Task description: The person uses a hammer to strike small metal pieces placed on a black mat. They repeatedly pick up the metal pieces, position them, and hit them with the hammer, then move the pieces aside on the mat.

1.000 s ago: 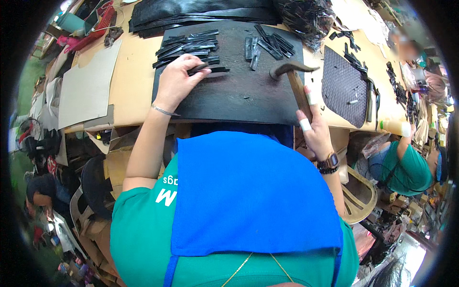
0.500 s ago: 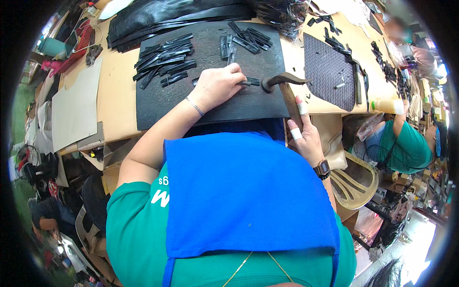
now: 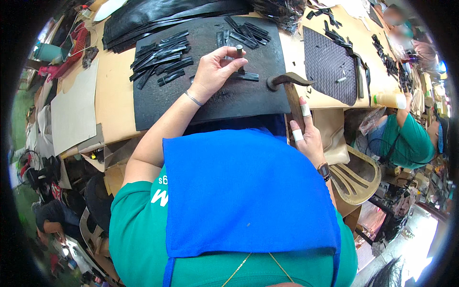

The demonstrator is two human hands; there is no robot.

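Your left hand [image 3: 216, 71] pinches a metal punch [image 3: 240, 53] upright over a black leather-like strip [image 3: 250, 76], seemingly for steadiness, while your right hand [image 3: 311, 141] grips a hammer [image 3: 292, 98].

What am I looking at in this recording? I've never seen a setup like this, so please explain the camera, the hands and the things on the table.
There is no machine here: a person works with two bare hands. The view comes from a fisheye camera worn on the head, looking down, so edges bend and the person's left is the picture's left.

The left hand grips a short dark rod, upright over a black strip; I can't tell whether they touch. The right hand, with white wraps on two digits, holds a hammer by its handle.

On the table lies a dark mat bearing two groups of black strips.
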